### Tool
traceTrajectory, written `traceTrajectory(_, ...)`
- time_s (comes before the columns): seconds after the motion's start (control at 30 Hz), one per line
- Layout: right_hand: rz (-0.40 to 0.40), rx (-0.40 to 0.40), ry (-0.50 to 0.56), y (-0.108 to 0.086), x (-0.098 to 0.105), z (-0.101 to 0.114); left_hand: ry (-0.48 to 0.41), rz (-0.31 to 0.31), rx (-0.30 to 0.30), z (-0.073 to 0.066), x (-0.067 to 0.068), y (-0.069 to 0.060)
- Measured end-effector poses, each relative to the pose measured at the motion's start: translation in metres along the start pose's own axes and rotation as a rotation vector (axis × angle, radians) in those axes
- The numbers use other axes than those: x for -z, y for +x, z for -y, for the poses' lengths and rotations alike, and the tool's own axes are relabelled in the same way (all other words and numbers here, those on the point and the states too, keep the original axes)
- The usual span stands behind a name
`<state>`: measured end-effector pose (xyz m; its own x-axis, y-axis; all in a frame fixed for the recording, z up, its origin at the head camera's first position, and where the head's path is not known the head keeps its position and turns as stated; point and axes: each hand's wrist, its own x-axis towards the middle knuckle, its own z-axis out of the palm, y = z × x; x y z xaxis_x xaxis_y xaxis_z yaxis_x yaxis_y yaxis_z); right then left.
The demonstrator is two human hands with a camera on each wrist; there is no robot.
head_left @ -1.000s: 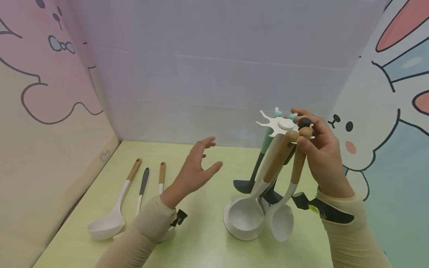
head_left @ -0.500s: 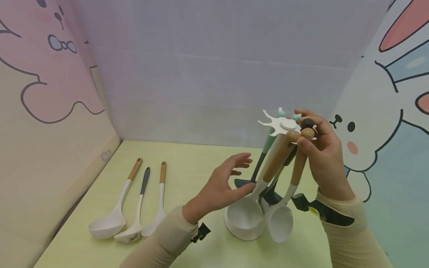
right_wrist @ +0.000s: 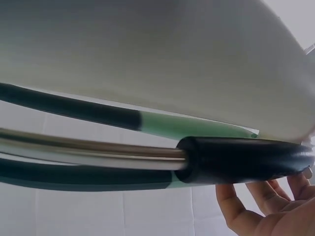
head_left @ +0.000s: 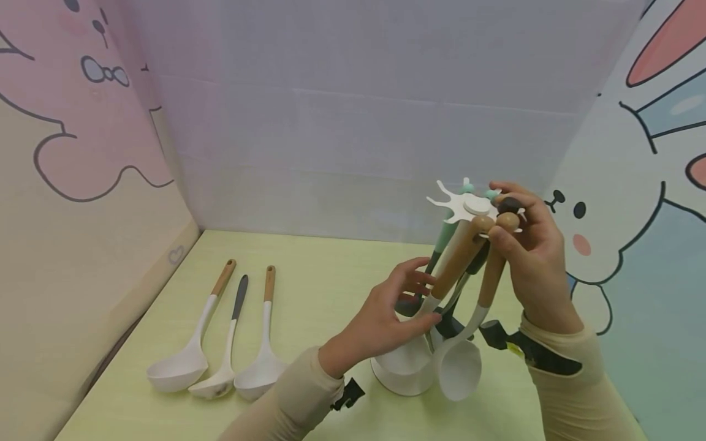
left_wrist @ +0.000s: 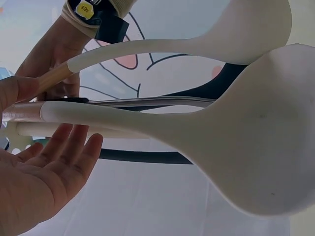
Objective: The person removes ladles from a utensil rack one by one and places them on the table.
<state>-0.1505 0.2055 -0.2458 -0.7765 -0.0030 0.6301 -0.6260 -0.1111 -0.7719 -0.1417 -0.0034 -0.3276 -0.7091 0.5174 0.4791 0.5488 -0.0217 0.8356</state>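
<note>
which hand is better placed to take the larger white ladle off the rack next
Likely the left hand: its thumb and open fingers flank the wooden-handled white ladle. The right hand is higher and busy gripping the top of the utensil rack, its thumb at the white spoon's wooden handle.

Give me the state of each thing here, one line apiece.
Utensil stand, standing, partly loaded
Hanging ladle, hooked, bowl down
Hanging white spoon, hooked, bowl down
Black-handled utensil, hanging, head unclear
Green-handled utensils, hanging
Leftmost tabletop ladle, lying down
Grey-handled spoon, lying down
Rightmost tabletop ladle, lying down
Left hand, open beside hanging ladle, contact unclear
Right hand, gripping hanging white spoon's handle top
</note>
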Motion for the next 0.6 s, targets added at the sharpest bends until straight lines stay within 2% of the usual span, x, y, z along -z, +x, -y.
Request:
traceTrajectory(0.2,-0.015,-0.026,-0.033,-0.0019,-0.0004,0.0009,0.004,-0.037,0.009,0.0015,-0.0056,-0.0007)
traceTrajectory(0.6,-0.022,0.013,-0.006,-0.0020,-0.0033,0.0004,0.043,-0.095,-0.059,0.0061,-0.0101,0.0001)
